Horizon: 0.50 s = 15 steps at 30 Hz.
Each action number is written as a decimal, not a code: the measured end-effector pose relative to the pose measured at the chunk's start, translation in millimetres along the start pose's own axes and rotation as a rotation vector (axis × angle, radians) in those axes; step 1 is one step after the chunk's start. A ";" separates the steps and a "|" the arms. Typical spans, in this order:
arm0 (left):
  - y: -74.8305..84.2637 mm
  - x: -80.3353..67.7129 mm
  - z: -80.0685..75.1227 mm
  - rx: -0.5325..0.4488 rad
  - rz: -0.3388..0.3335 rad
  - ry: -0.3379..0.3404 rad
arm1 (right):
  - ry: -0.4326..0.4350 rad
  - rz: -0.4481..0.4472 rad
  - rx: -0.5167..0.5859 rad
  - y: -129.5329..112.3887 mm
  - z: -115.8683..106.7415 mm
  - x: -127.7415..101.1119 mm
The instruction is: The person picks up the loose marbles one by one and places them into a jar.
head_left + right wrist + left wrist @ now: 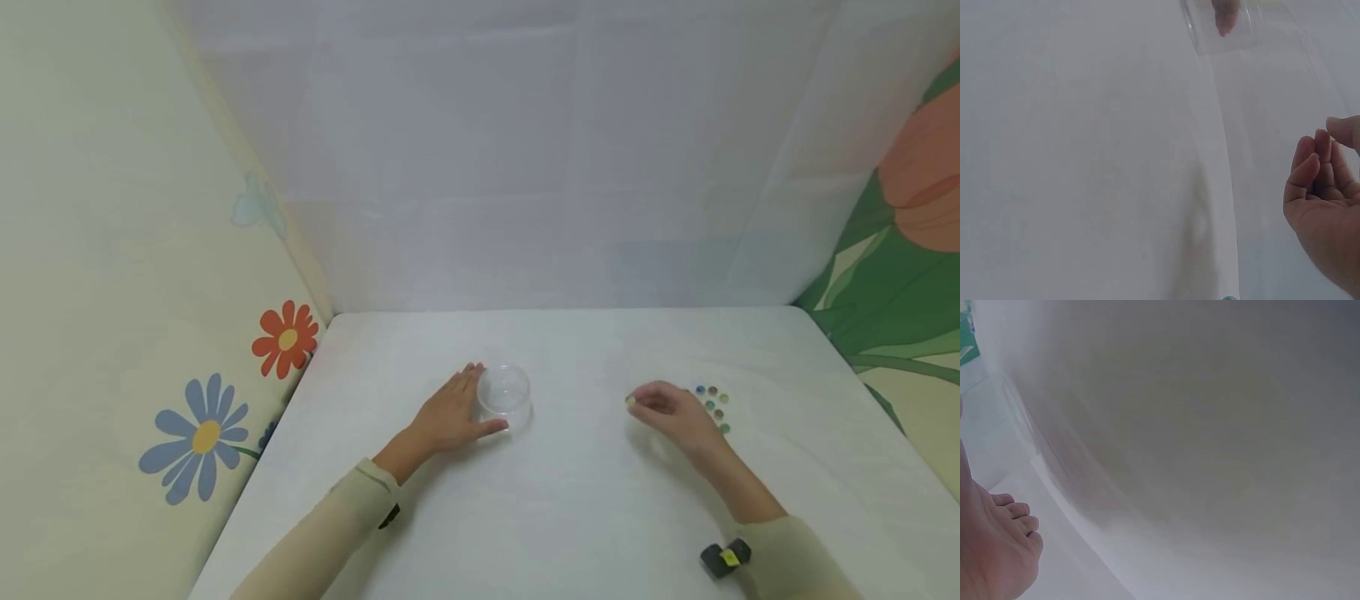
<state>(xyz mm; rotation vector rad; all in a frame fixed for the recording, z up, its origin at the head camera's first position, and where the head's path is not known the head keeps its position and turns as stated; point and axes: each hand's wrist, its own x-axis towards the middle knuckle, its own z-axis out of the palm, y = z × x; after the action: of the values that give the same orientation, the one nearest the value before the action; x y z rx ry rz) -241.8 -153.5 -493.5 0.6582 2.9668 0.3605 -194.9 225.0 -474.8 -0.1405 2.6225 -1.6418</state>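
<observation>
Head view shows the left hand lying on the table with relaxed fingers cupped round the clear cup, seemingly to steady it. Well to the right, the right hand pinches a small greenish bead at its fingertips, just beside the cluster of beads on the table.

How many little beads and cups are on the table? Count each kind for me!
Clear plastic cup: 1, touched by the left hand.
Small bead pinched in the right hand: 1, yellowish-green.
Loose coloured beads lying beside that hand: about 7, too small to count for sure.
Total: about 9 things on the white table.
</observation>
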 end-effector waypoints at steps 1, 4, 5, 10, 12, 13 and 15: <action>0.1 -0.2 0.0 -0.005 0.002 0.002 | -0.006 0.002 0.006 -1.6 1.3 0.9; -0.1 -0.5 0.7 -0.015 0.008 0.008 | -0.018 0.008 0.028 -4.8 5.7 2.8; -0.4 -0.4 1.2 -0.011 0.011 0.010 | -0.022 0.007 0.032 -5.7 6.9 3.3; -2.8 0.6 4.2 -0.008 0.023 0.026 | -0.028 0.013 0.027 -9.8 15.5 7.5; -3.0 0.9 4.5 -0.014 0.023 0.028 | -0.031 0.014 0.027 -11.9 19.4 10.1; -2.5 0.8 4.1 -0.015 0.021 0.026 | -0.036 0.011 0.033 -12.9 21.2 11.3; -1.0 0.4 2.8 -0.024 0.018 0.021 | -0.045 -0.002 0.049 -14.5 24.1 13.8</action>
<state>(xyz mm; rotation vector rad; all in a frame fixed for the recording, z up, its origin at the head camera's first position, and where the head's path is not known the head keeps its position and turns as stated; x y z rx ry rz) -242.3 -153.6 -496.5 0.6830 2.9735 0.4062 -205.9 195.7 -472.2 -0.1764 2.5480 -1.6824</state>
